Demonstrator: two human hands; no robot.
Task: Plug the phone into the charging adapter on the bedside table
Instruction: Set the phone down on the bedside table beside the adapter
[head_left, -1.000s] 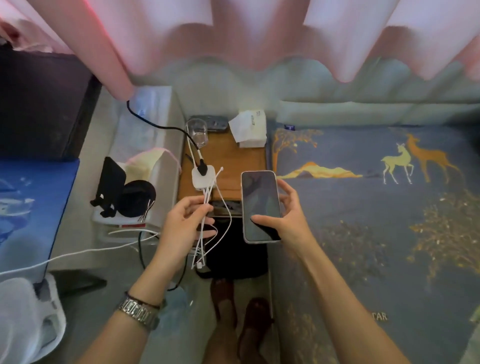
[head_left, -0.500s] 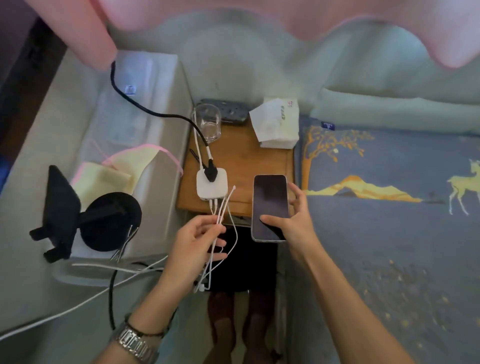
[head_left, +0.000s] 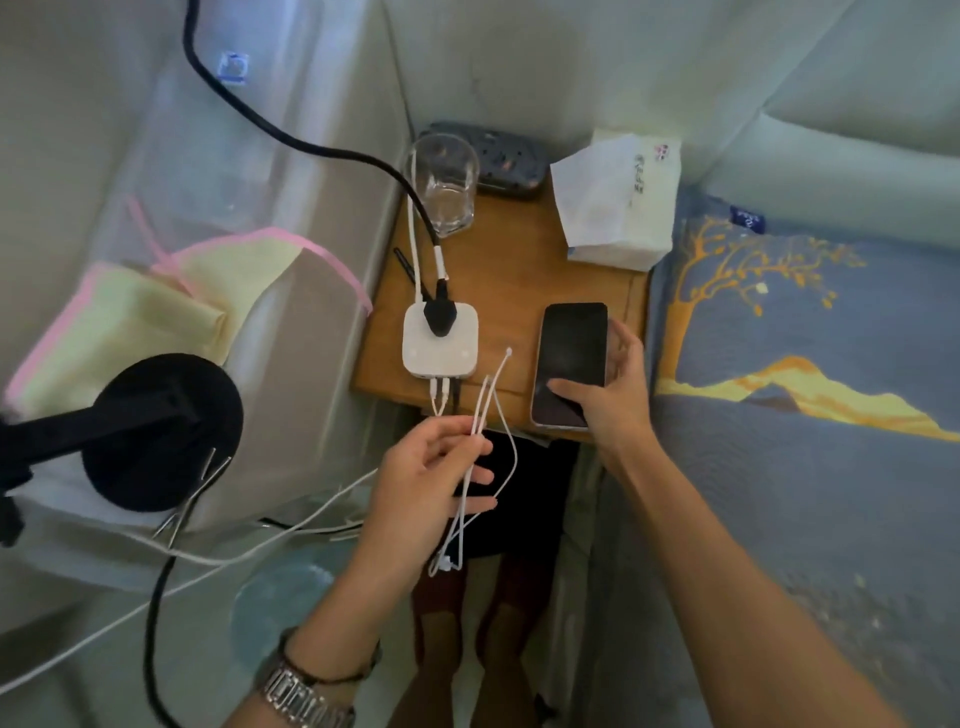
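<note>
Wooden and small, one bedside table (head_left: 519, 291) stands between a pale upholstered surface on the left and the blue patterned bed cover (head_left: 805, 467) on the right; on it sits one white square charging adapter (head_left: 440, 340) with one black plug pushed into its top, a black cord (head_left: 291, 140) running away to the upper left; at the adapter's near edge, small plugs sit in its ports, two white and one dark as far as can be made out. One clear drinking glass (head_left: 444, 183) stands at the table's back left corner, just beside one dark power strip (head_left: 498, 156); one white tissue pack (head_left: 618, 197) sits at the back right.

One phone (head_left: 571, 364), screen dark and facing up, lies over the table's front right corner in the right hand (head_left: 608, 400); the thumb presses on the lower screen while the fingers wrap the phone's right edge. One left hand (head_left: 431, 483), with a metal wristwatch (head_left: 306, 696) on its wrist, pinches a bunch of thin white charging cables (head_left: 488, 410) between thumb and fingertips; three loose cable ends fan upward toward the adapter, none touching the phone; the rest of the bunch hangs in loops below the palm. One black round-based stand (head_left: 156, 431) rests on the surface at left.
</note>
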